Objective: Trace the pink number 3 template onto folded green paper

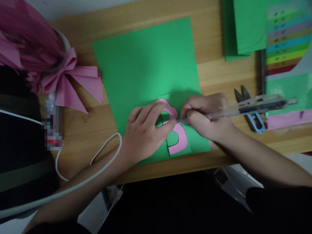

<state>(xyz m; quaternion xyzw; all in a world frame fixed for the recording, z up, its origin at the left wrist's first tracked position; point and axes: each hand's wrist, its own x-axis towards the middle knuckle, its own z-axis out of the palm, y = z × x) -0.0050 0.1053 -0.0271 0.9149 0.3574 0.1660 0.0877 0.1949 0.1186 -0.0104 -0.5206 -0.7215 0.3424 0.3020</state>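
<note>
My left hand (148,133) lies flat with fingers apart, its thumb and fingertips pressing on a pink paper cut-out (184,139) with two curved lobes, like a letter B. Dark lines edge the cut-out, which rests on a small green paper piece (186,150) atop a large green sheet (146,65). My right hand (207,113) is closed around a clear-barrelled pen (258,106). The pen leans far to the right, and its tip meets the cut-out's right edge between the lobes. My left fingers hide part of the upper lobe.
Small blue-handled snips (254,122) lie right of my right hand. Folded green paper (251,26) and a colour-striped pack (287,42) are at the upper right. A pink-wrapped bundle with a bow (70,74) stands left. A white cable (107,164) crosses my left forearm.
</note>
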